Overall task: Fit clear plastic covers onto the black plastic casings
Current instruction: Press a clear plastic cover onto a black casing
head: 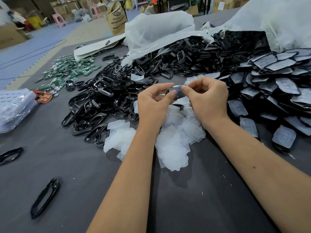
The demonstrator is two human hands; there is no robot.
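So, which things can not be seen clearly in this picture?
- Head view: whether the clear cover is fully seated on the black casing; fingers of the left hand and right hand cover its edges.
- Print on the green circuit boards: too small.
- Brown sack label: blurred.
- Perforated plastic tray: cut off by the left edge.

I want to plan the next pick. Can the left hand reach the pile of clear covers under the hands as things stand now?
Probably not yet: the left hand grips the casing with the right hand. The clear covers lie uncovered just below, so once it lets go the way looks free.
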